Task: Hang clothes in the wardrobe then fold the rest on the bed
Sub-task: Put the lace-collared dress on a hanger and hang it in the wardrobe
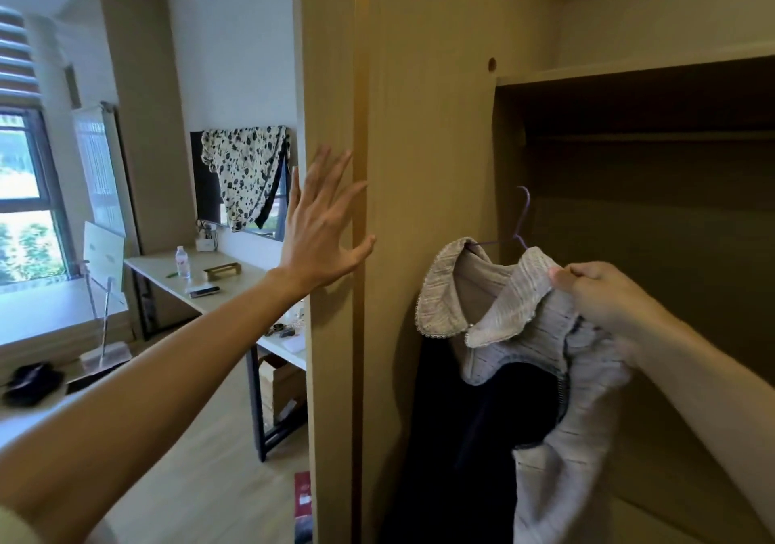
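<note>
Now, the left hand [323, 225] was up with its fingers straight and fanned wide, at the front edge of the wardrobe [423, 132] side panel; firm contact couldn't be told. The right hand [597, 290] had its fingers curled, pinching the shoulder of the grey collared garment [524, 342] right by the collar. That garment sat on a purple hanger [519, 225], held in the wardrobe's open mouth below the shelf [629, 69], hook free in the air. Off to the left, a patterned garment [247, 174] was draped over a dark screen above the desk [226, 290].
</note>
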{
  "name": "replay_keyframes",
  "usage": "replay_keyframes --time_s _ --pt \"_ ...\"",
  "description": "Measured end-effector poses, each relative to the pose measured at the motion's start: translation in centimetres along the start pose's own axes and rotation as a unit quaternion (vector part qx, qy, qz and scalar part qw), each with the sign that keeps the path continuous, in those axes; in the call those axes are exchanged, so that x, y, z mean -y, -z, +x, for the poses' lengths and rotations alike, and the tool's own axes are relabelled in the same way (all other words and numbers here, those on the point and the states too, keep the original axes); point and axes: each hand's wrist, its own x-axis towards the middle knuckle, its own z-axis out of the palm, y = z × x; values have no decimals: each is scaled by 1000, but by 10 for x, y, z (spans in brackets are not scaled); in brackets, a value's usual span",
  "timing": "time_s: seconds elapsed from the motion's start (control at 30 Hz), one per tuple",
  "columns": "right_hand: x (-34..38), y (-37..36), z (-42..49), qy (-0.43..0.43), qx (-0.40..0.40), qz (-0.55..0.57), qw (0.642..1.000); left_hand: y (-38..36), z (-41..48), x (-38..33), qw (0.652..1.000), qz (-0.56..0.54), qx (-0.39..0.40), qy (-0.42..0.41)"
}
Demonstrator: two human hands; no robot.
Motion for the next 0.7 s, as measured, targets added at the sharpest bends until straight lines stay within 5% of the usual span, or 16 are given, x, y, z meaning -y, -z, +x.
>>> replay_keyframes --time_s 0.27,0.4,0.57,0.7 --pt "12 -21 12 9 43 28 999 -4 -1 26 998 49 41 -30" --pt "14 -19 9 3 33 28 999 0 4 1 990 122 54 36" --pt "8 -1 5 15 6 37 999 -3 12 -82 999 31 34 -10" --pt "-4 33 -5 -5 -17 47 999 -27 23 -150 981 -148 120 43"
